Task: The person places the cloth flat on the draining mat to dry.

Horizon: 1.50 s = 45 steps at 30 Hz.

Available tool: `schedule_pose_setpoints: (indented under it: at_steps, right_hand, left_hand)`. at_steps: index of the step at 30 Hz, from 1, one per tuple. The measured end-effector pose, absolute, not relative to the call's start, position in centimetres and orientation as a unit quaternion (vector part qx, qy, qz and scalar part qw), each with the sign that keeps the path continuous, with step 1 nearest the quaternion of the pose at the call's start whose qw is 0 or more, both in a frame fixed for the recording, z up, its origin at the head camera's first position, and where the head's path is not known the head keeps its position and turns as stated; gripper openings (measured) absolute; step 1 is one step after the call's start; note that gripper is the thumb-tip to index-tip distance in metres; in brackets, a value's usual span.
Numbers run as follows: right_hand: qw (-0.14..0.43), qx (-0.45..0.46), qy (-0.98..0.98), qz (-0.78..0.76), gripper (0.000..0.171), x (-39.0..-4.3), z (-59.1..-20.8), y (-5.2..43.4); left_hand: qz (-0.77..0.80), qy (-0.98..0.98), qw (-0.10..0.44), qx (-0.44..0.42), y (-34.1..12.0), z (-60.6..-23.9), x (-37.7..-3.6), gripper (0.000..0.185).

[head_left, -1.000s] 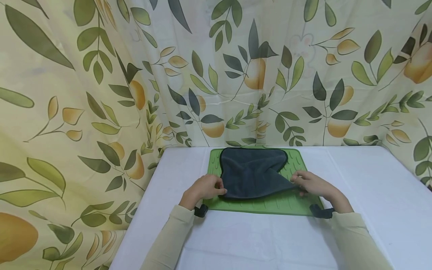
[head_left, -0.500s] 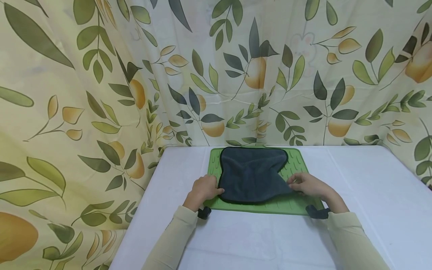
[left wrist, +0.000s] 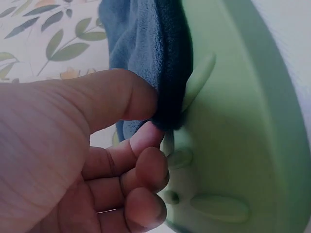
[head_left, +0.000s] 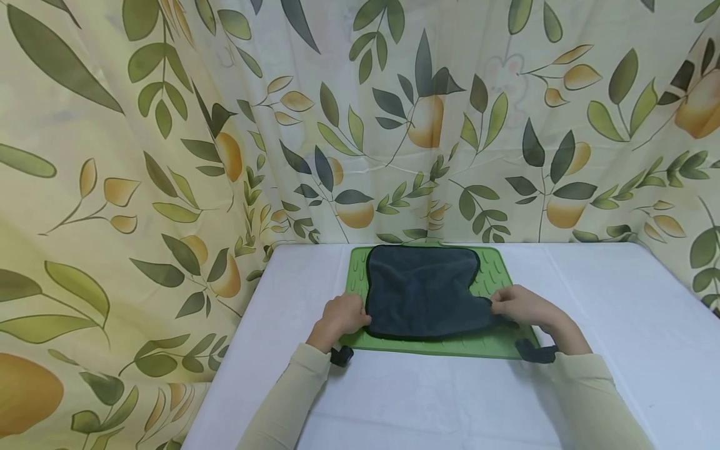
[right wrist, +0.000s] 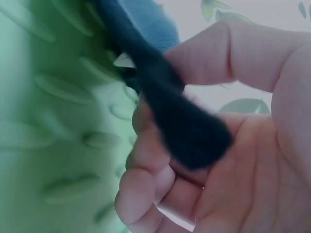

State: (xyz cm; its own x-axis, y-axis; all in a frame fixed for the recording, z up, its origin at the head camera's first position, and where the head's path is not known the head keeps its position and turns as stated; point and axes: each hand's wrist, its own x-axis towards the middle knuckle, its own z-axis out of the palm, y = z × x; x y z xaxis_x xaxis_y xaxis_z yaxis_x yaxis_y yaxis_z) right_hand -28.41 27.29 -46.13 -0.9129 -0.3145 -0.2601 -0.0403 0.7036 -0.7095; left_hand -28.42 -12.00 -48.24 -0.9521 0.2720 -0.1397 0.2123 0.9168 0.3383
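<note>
The left hand pinches the near left edge of a dark grey cloth: in the left wrist view the thumb lies on top of the cloth's edge and a curled finger sits under it. The right hand grips the near right corner, with the fingers curled and the dark corner lying across them under the thumb. The cloth lies spread on a green ridged mat, its far edge near the mat's far rim, its right side drawn in so that the green shows there. The mat rests on a desk with a white cover. Both arms wear pale sleeves, with a dark strap at each wrist. Behind the desk hangs a cream curtain printed with green leaves and orange fruit. No writing or label can be read anywhere.
</note>
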Motion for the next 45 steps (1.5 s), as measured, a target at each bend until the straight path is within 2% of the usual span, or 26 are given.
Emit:
schedule_pose_setpoints:
  at_steps: [7,14,22,29,33,37,45]
  right_hand:
    - [0.217,-0.100,0.887,-0.395,0.006,-28.3,-45.4,28.5]
    - [0.259,-0.128,0.873,-0.392,0.010,-28.3,-45.9,29.0]
    - [0.234,-0.085,0.886,-0.390,0.024,-28.4,-46.3,28.6]
    - [0.254,-0.108,0.859,-0.431,0.023,-28.6,-46.8,28.6]
    - [0.247,-0.143,0.853,-0.437,0.019,-28.6,-46.6,28.8]
    - [0.237,-0.166,0.861,-0.417,0.015,-28.5,-46.3,29.1]
    - [0.259,-0.167,0.868,-0.389,0.018,-28.5,-46.5,29.0]
  left_hand:
    - [0.182,0.974,0.080,0.110,-12.5,-47.7,-28.6,0.049]
    - [0.219,0.967,0.079,0.109,-12.6,-47.7,-28.7,0.036]
    - [0.263,0.955,0.076,0.116,-12.5,-47.7,-28.9,0.019]
    - [0.280,0.948,0.086,0.123,-12.8,-47.1,-29.0,0.009]
    - [0.285,0.944,0.088,0.142,-13.1,-46.7,-29.1,0.002]
    - [0.291,0.941,0.095,0.145,-13.5,-46.7,-29.3,0.005]
    - [0.265,0.943,0.132,0.150,-13.6,-47.0,-29.4,0.011]
